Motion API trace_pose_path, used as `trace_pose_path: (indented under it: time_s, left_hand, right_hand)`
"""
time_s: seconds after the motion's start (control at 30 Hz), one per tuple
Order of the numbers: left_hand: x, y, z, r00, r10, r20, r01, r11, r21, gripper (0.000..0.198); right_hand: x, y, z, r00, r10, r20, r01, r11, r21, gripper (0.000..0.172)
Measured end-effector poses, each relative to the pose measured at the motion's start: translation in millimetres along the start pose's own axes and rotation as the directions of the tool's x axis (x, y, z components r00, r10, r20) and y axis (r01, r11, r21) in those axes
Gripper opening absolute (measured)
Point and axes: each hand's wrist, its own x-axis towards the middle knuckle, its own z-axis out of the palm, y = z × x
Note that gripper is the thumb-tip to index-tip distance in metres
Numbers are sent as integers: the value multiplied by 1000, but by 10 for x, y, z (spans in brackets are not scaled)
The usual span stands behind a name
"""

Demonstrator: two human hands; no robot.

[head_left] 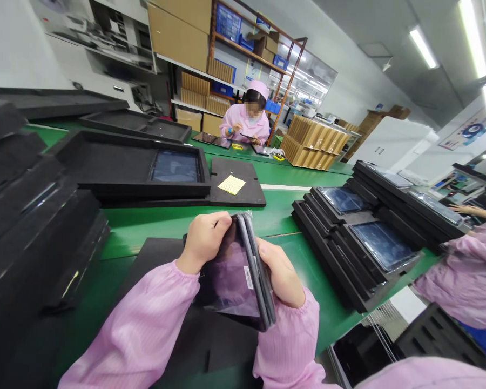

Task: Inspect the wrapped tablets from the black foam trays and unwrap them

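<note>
Both my hands hold a small stack of tablets (233, 270) on edge above the bench, their screens turned to my left. A clear film with a white label covers the glossy face nearest my left hand. My left hand (204, 237) is closed at the upper left of the stack, its thumb near the top edge. On the opposite side, my right hand (281, 273) grips the backs, thumb on the upper edge; its other fingers are mostly hidden. Beneath them lies a black foam sheet (154, 265).
Black foam trays with tablets (383, 246) are stacked on the right. More foam (36, 216) is piled at left. Ahead are an open foam tray (117, 151) and a yellow note (231, 185). A co-worker (247, 116) sits across the green bench (285, 202); another person's sleeve (457, 275) is at right.
</note>
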Motion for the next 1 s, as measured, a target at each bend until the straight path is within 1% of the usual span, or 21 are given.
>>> trace_pose_path:
  time_s: [0.13, 0.23, 0.37, 0.6, 0.77, 0.87, 1.0]
  left_hand:
    - [-15, -81, 4, 999, 32, 4, -32, 996, -87, 65]
    - [-23, -124, -1, 998, 58, -33, -62, 988, -138, 66]
    - [-24, -132, -2, 995, 65, -80, -77, 985, -156, 67]
    - [-19, -39, -7, 996, 40, -74, -51, 988, -148, 74]
    - [-18, -56, -13, 997, 18, -80, -30, 988, -154, 73]
    - [-12, -63, -17, 997, -1, -74, -13, 982, -187, 72]
    - [9, -21, -27, 1000, 8, -20, -13, 963, -271, 74]
  right_hand:
    - [-25, -84, 28, 1000, -7, 23, 7, 1000, -25, 44]
    - [-31, -115, 47, 999, -24, 31, 25, 999, -39, 43]
    - [-33, -90, 52, 999, -29, 12, 30, 998, -50, 43]
    - [-38, -87, 49, 1000, -4, -10, 4, 998, -70, 46]
    - [-55, -103, 56, 1000, 7, -13, -8, 998, -66, 47]
    - [-71, -101, 61, 1000, -11, 8, 11, 999, -34, 44]
    - [-101, -102, 83, 999, -28, 29, 30, 998, -49, 41]
